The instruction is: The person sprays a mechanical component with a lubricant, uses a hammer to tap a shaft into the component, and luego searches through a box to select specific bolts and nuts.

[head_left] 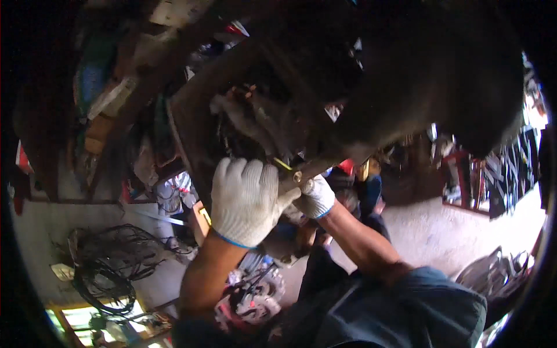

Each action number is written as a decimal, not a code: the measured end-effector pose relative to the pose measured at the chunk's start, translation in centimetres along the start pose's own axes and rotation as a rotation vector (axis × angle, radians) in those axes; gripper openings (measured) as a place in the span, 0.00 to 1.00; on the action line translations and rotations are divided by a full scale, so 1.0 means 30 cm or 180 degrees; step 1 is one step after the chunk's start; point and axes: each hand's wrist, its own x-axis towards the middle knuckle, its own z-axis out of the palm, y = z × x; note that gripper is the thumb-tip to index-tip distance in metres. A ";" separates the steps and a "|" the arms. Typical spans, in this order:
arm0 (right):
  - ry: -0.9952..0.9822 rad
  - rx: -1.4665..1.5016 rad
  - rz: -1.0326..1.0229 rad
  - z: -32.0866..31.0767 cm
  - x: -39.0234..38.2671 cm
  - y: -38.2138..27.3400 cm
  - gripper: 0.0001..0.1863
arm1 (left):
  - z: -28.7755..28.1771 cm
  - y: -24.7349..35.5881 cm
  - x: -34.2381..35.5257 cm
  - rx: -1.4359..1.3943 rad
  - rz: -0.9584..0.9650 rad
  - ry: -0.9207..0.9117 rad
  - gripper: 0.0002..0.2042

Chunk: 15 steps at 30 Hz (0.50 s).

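Note:
Both my hands wear white knit gloves and reach up to the dark underside of a vehicle (pixel 371 75). My left hand (pixel 243 200) is raised with its back toward me and its fingers curled against a dirty metal part (pixel 255 124). My right hand (pixel 315 197) is closed around a small tool or fitting with a brass-coloured end (pixel 297 176), right beside the left thumb. What the left fingers grip is hidden behind the glove.
A bundle of black cables (pixel 110 261) lies on the concrete floor at the left. A red and silver engine part (pixel 255 298) sits below my arms. Cluttered shelves (pixel 110 98) fill the upper left. Metal scrap (pixel 493 272) lies at the lower right.

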 end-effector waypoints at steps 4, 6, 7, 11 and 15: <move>-0.0008 0.0027 0.0101 -0.065 -0.264 0.162 0.37 | 0.015 0.128 -0.256 -0.0196 0.0071 -0.0042 0.25; 0.0096 0.0098 0.0190 -0.143 -0.417 0.263 0.37 | 0.009 0.216 -0.374 -0.0375 0.0083 -0.0420 0.23; 0.0159 0.0092 0.0361 -0.180 -0.524 0.295 0.37 | 0.041 0.257 -0.427 -0.0532 0.0212 -0.0440 0.22; 0.0518 0.0345 -0.0112 -0.157 -0.796 0.407 0.39 | 0.083 0.382 -0.570 -0.0708 0.0694 -0.0861 0.22; 0.1016 0.0256 -0.0663 -0.398 -1.158 0.547 0.37 | 0.222 0.661 -0.674 -0.1141 0.1392 -0.1264 0.23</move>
